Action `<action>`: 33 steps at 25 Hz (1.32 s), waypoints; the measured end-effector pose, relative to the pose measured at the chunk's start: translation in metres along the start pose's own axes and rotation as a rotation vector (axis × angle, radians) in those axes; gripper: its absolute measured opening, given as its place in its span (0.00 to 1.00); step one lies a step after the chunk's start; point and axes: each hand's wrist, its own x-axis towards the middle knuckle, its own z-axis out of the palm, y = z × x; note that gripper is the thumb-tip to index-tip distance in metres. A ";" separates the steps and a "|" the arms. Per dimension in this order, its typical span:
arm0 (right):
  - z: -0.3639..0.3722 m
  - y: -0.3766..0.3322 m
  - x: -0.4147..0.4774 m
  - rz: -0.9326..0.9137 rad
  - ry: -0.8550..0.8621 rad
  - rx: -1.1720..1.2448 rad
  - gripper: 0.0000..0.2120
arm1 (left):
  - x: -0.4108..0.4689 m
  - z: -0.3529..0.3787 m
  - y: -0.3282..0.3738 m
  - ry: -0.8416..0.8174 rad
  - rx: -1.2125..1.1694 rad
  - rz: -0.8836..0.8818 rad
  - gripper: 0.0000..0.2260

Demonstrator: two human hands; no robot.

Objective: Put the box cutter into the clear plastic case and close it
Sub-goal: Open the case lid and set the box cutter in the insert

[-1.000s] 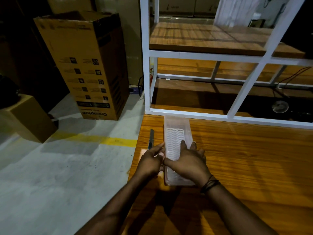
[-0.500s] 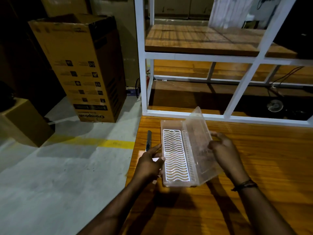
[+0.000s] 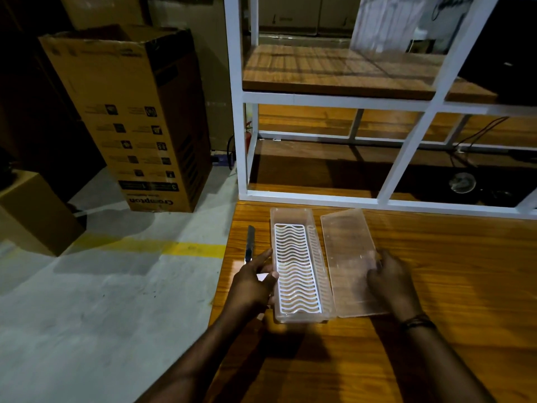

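Note:
A clear plastic case lies open on the wooden table, near its left edge. Inside is a white wavy grid insert. The hinged lid lies flat on the table to the case's right. My left hand grips the case's left wall. My right hand rests on the lid's near right corner. The dark, slim box cutter lies on the table just left of the case, beyond my left fingers, untouched.
A white metal shelf frame with wooden boards stands at the table's far edge. On the concrete floor to the left stand a tall cardboard box and a smaller carton. Cables and a round object lie under the shelf at right.
My right hand swung the lid from shut, through half raised, to flat on the table at the right. My left hand kept its hold on the case's left side. The box cutter stayed put.

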 end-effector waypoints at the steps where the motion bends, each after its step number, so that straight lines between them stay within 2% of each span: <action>1: 0.003 0.003 0.000 0.004 -0.002 -0.025 0.20 | -0.001 0.000 0.000 0.004 0.000 -0.001 0.24; 6: 0.015 0.013 -0.005 0.039 0.016 -0.188 0.19 | 0.001 0.000 -0.001 0.024 0.025 -0.027 0.25; 8: 0.018 0.015 -0.005 0.028 0.045 -0.267 0.16 | 0.000 -0.003 -0.001 0.084 0.083 -0.039 0.24; 12: 0.017 0.013 -0.005 -0.016 0.103 -0.366 0.17 | 0.007 -0.018 -0.006 0.297 0.560 0.007 0.21; 17: 0.024 0.002 -0.007 -0.070 0.148 -0.266 0.23 | 0.017 -0.010 -0.006 0.312 0.925 -0.115 0.27; 23: 0.030 0.000 -0.010 -0.092 0.156 -0.192 0.22 | 0.032 -0.011 -0.006 0.353 0.852 -0.168 0.17; 29: 0.029 -0.006 -0.012 -0.046 0.138 -0.124 0.24 | 0.035 -0.009 -0.006 0.376 0.823 -0.224 0.16; 33: 0.032 -0.010 -0.014 -0.083 0.094 -0.039 0.26 | 0.034 -0.009 -0.009 0.406 0.818 -0.218 0.15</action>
